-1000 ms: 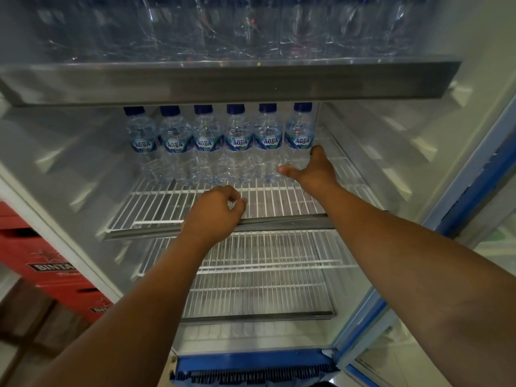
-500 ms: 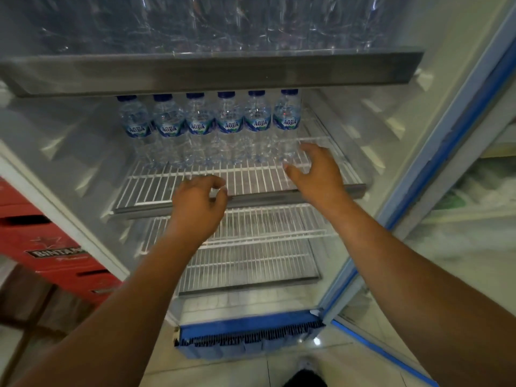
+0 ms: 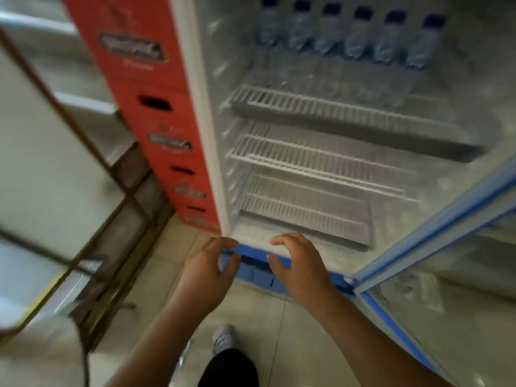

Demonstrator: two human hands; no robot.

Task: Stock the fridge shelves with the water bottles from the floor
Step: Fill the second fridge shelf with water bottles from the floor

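Blue-capped water bottles (image 3: 358, 40) stand in a row on the upper wire shelf (image 3: 335, 113), well above the left grip (image 3: 205, 275) and right grip (image 3: 300, 265), both loosely spread, holding nothing

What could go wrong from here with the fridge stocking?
1. The open door stands close beside the right hand; turning could knock it.
2. The six bottles stand on a wire shelf; pushing new ones in could topple them.
3. The stacked red crates stand right beside the fridge; an elbow might bump them.
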